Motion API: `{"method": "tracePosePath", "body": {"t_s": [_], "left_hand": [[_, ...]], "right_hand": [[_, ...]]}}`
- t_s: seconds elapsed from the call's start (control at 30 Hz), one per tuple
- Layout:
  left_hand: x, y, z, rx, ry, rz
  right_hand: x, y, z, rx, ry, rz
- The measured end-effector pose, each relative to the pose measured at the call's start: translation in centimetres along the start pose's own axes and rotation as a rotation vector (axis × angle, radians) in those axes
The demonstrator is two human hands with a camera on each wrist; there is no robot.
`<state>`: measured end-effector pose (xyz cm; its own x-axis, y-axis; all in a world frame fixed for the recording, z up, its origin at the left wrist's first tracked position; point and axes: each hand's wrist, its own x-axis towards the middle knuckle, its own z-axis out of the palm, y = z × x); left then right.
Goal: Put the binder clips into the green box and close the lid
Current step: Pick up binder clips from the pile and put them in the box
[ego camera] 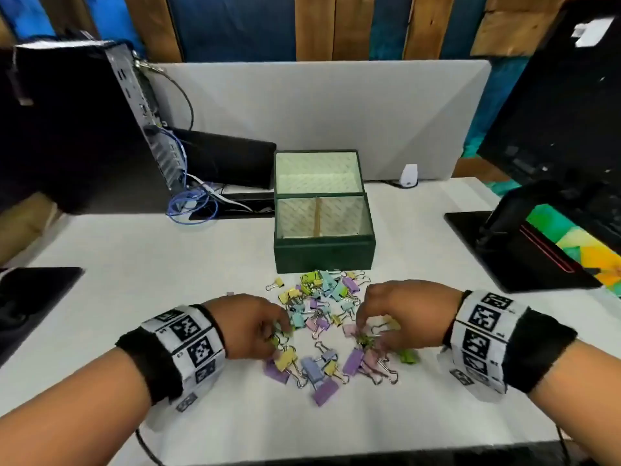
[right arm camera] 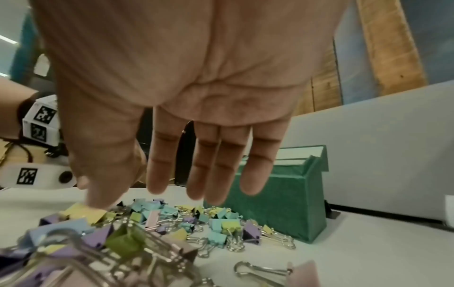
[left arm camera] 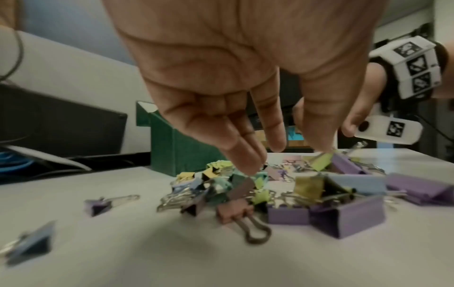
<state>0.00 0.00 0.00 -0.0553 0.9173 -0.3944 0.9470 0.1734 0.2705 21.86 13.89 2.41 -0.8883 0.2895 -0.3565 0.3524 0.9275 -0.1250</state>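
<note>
Several pastel binder clips (ego camera: 322, 297) lie heaped on the white table just in front of the green box (ego camera: 324, 255). The box's lid (ego camera: 319, 166) stands open behind it, and its divided, paper-lined inside holds nothing. My left hand (ego camera: 280, 326) reaches down into the heap's left side. In the left wrist view its straight fingers (left arm camera: 250, 167) touch the clips (left arm camera: 294, 194) and the thumb rests on a yellow-green one. My right hand (ego camera: 364, 322) hovers over the heap's right side. Its fingers (right arm camera: 211, 174) hang straight above the clips (right arm camera: 184, 219), thumb touching a yellow one.
A black computer tower (ego camera: 67, 129) with blue cables (ego camera: 191, 200) stands at the back left. A monitor stand (ego camera: 514, 250) and monitor (ego camera: 564, 112) take up the right. A grey partition (ego camera: 336, 105) closes the back. A dark object (ego camera: 30, 297) lies at the left edge.
</note>
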Motion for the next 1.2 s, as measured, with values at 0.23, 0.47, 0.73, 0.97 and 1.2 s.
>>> {"method": "tracePosePath", "body": {"t_s": [0.23, 0.47, 0.73, 0.97, 1.2], "left_hand": [[0.1, 2.7, 2.0, 0.262, -0.048, -0.021], [-0.1, 2.6, 2.7, 0.202, 0.02, -0.073], [0.7, 1.1, 3.6, 0.243, 0.012, -0.003], [0.3, 0.7, 2.7, 0.098, 0.148, -0.064], [-1.9, 0.7, 1.3, -0.385, 0.339, -0.062]], "right_hand": [[0.0, -3.2, 2.4, -0.122, -0.1, 0.109], [1.5, -3.4, 3.6, -0.03, 0.011, 0.192], [3.0, -2.2, 3.3, 0.152, 0.052, 0.246], [2.2, -2.0, 2.6, 0.282, 0.232, 0.319], [0.3, -1.9, 2.2, 0.343, 0.379, 0.398]]}}
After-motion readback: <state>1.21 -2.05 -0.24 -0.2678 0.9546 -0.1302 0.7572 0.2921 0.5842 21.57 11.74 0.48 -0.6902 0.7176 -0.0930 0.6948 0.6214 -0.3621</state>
